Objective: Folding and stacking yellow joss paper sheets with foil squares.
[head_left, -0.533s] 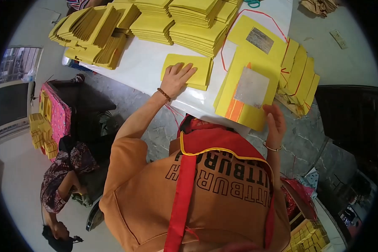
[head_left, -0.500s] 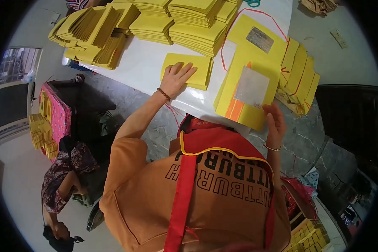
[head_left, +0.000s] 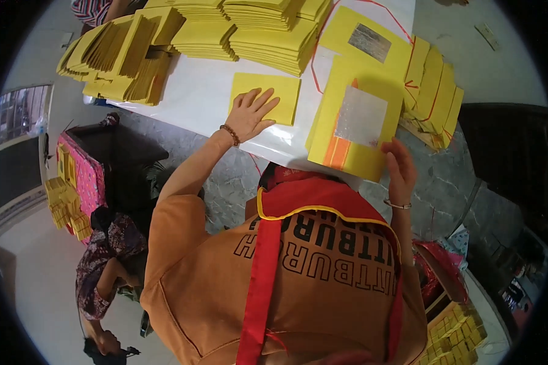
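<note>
My left hand [head_left: 249, 115] lies flat with fingers spread on a folded yellow paper [head_left: 284, 91] on the white-covered table. To the right is a stack of large yellow paper sheets [head_left: 323, 131], its top one bearing a silvery-white square [head_left: 364, 115] and an orange strip [head_left: 336, 150]. At the near right corner of these sheets is my right hand [head_left: 400, 164], its fingers extended and thumb apart; whether the fingertips touch the paper edge is hard to see.
Stacks of folded yellow paper [head_left: 274, 45] line the table's far side. Tied yellow bundles [head_left: 431, 91] sit at the right edge, near a red string [head_left: 315, 67]. Another person [head_left: 112, 243] is at the lower left, by a pink-covered table [head_left: 88, 182].
The folded yellow paper lies flatter, its right edge less raised, and the fingers of my left hand are spread wider on it. My right hand stays by the sheets' corner. The view has shifted slightly.
</note>
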`<state>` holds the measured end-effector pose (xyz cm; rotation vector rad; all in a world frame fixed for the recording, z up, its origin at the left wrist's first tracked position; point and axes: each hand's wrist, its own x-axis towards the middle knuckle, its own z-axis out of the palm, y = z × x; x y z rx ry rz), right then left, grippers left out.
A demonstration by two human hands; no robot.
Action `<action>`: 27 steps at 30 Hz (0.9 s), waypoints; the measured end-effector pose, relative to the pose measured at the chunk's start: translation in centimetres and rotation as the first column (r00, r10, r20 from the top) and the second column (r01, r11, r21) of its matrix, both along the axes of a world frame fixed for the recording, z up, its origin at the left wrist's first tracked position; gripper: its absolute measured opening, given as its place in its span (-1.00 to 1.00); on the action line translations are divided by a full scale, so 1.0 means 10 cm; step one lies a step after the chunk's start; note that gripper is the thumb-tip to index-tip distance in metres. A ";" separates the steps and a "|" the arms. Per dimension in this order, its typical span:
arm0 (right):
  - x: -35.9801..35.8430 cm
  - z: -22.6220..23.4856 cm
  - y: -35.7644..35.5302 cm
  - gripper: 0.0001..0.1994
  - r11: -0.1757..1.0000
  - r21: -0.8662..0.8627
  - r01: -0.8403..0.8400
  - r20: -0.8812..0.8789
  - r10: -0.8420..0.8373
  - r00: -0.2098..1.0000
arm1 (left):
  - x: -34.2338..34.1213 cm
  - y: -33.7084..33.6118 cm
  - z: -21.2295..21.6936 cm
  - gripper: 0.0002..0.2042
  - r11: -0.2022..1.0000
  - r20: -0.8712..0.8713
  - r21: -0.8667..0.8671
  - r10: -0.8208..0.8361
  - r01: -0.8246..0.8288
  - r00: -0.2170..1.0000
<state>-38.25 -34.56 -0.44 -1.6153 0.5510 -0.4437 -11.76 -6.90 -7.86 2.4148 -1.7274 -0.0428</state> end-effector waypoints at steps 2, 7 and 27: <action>0.01 0.01 -0.04 -0.70 0.995 -0.098 0.020 -0.051 -0.025 0.998 | -0.05 -0.01 -0.04 -0.47 0.998 0.111 0.028 0.051 -0.055 0.993; 0.14 -0.01 -0.12 -0.73 0.515 -0.810 -0.279 -0.204 0.199 0.959 | -0.01 -0.06 0.02 -0.50 0.999 0.144 0.036 0.004 -0.009 0.990; 0.08 -0.25 -0.19 -0.84 0.875 -0.433 -0.216 -0.023 0.228 0.973 | -0.80 -0.88 0.85 -0.82 0.918 -0.419 -0.275 -0.381 0.285 0.824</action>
